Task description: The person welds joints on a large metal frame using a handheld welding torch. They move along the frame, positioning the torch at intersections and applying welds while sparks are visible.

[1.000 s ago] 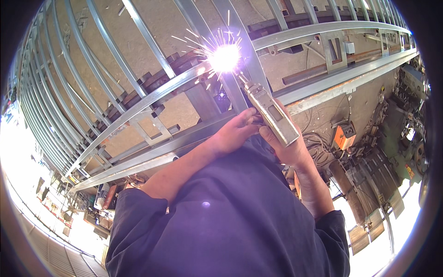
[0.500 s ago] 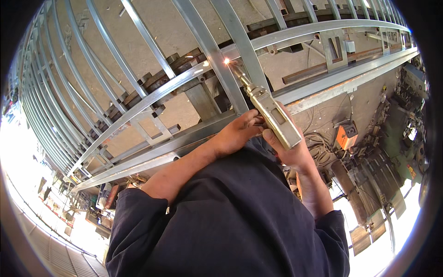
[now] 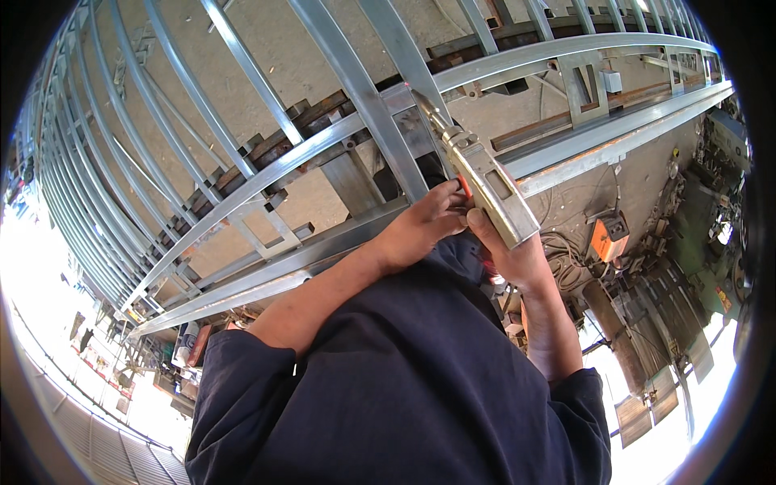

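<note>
My right hand [image 3: 517, 255] grips a silver laser welding gun [image 3: 495, 187] from behind, its thumb on the near side of the body. The narrow nozzle [image 3: 430, 107] points away from me to the far left. A small red light spot shows just past its tip, on an upright flat bar [image 3: 404, 48] where this meets the curved rail [image 3: 517, 65]. My left hand [image 3: 428, 226] is closed, fingers curled against the gun's left side beside a red-orange part; some fingertips are hidden. Both hands sit close together before my dark shirt.
Many parallel metal bars [image 3: 263, 81] run away from the curved rail at left. A straight double rail [image 3: 267, 267] crosses in front of me, with cut-out brackets [image 3: 584, 90] between the rails. At right are coiled cables [image 3: 562, 257], an orange box [image 3: 608, 236] and cluttered metal parts.
The bright welding spark is gone; a faint red dot shows instead. The gun has shifted slightly right, its tip moving from one upright bar to the neighbouring bar on the right.
</note>
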A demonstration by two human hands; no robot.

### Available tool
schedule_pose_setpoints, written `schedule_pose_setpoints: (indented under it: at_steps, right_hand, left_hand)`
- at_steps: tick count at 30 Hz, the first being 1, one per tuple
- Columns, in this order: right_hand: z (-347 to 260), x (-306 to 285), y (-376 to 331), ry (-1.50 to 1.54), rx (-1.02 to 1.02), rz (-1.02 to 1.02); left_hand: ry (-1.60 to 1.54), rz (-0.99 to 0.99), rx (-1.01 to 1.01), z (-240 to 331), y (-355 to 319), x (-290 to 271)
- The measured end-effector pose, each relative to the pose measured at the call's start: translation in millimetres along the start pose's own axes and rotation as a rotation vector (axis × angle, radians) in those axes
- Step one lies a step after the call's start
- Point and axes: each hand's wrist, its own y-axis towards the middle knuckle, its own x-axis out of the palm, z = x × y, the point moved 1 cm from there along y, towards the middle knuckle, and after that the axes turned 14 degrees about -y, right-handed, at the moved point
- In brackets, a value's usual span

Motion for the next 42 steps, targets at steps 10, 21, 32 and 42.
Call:
schedule_pose_setpoints:
  at_steps: [10,21,32,42]
  right_hand:
    - [9.7,0.6,7.1,0.148,0.052,-0.047]
    - [-8.3,-4.0,11.0,0.037,0.008,-0.034]
    - [3.0,-1.7,8.9,0.085,0.071,-0.03]
    - [13.2,2.3,3.1,0.092,0.04,0.027]
  left_hand:
    - [-0.014,0.028,-0.016,9.4,0.5,4.5]
    - [-0.111,0.019,-0.01,7.9,4.5,5.9]
    - [-0.087,0.027,-0.02,8.5,3.9,5.5]
    - [-0.124,0.015,-0.022,4.5,5.2,3.3]
